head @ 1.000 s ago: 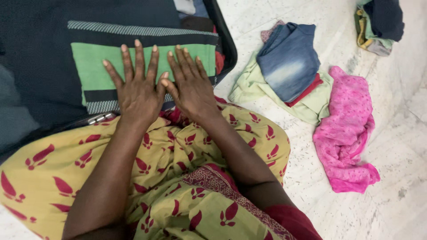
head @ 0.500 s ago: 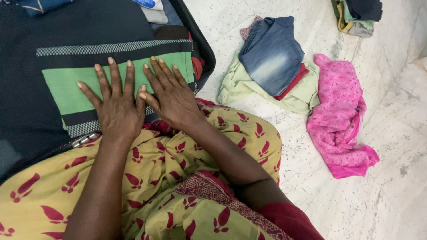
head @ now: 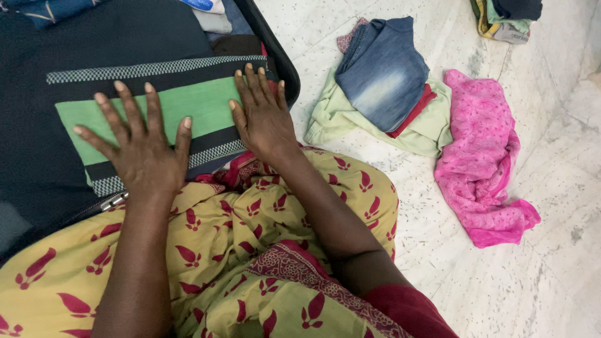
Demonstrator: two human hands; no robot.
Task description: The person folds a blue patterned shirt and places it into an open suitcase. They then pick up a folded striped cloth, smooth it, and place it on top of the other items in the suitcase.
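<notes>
Both hands lie flat, fingers spread, pinching nothing: the left hand (head: pixel 143 147) presses the near left part of a folded green-and-black cloth (head: pixel 188 112), the right hand (head: pixel 263 116) its right end. The cloth lies inside the open suitcase (head: pixel 285 72), on top of dark clothes that fill it, close to the suitcase's near edge by the zip pull (head: pixel 113 201). Judging by how things lie, this piece is already laid in and is being pressed down, so packing looks partly done. Outside the suitcase, on the floor (head: pixel 532 294) to its right, clothes remain: a folded denim piece (head: pixel 382 75) on top of a red piece (head: pixel 416 109) and a pale green one (head: pixel 350 119), a crumpled pink garment (head: pixel 482 163) beyond those, and a small stack (head: pixel 507 19) farther off at the top edge. The person's yellow patterned garment (head: pixel 250 250) lies just against the suitcase's near side.
</notes>
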